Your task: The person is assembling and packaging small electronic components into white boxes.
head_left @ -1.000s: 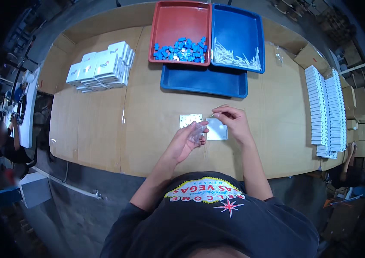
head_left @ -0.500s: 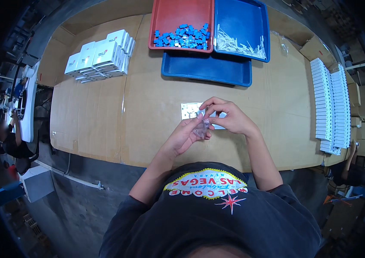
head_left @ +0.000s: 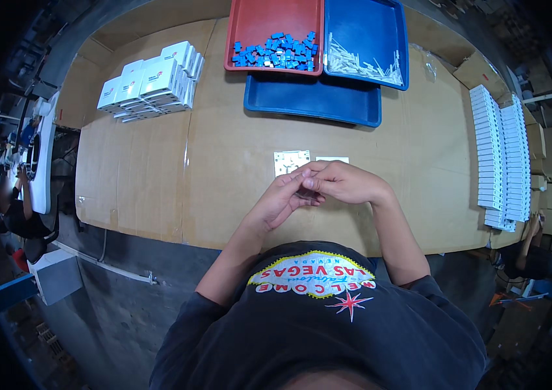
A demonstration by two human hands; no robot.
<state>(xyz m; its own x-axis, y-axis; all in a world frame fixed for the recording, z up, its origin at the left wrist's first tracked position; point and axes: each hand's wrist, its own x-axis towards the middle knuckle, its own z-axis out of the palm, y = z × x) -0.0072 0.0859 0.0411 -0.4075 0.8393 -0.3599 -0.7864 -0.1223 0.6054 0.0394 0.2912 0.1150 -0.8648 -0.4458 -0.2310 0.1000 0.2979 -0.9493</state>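
My left hand (head_left: 278,200) and my right hand (head_left: 349,182) meet above the near middle of the table. Between them is a small clear plastic bag (head_left: 304,193), now mostly hidden by the fingers. The left fingers are curled under and around it. My right thumb and fingers are pressed together at its upper side, touching the left fingertips. Just beyond the hands lies a white flat piece with dark marks or cut-outs (head_left: 291,158), its near part covered by my fingers. Beside it a plain white piece (head_left: 332,159) shows only its far edge.
A red tray (head_left: 276,19) of blue parts and a blue tray (head_left: 367,26) of thin white pieces stand at the back. Another blue tray (head_left: 312,104) is in front. White boxes (head_left: 149,81) are stacked left, taller stacks (head_left: 500,156) right. People are at both sides.
My right fingers have come down and closed over the plastic bag, which shows less than before. More of the plain white piece's far edge shows. Left hand stays about in place.
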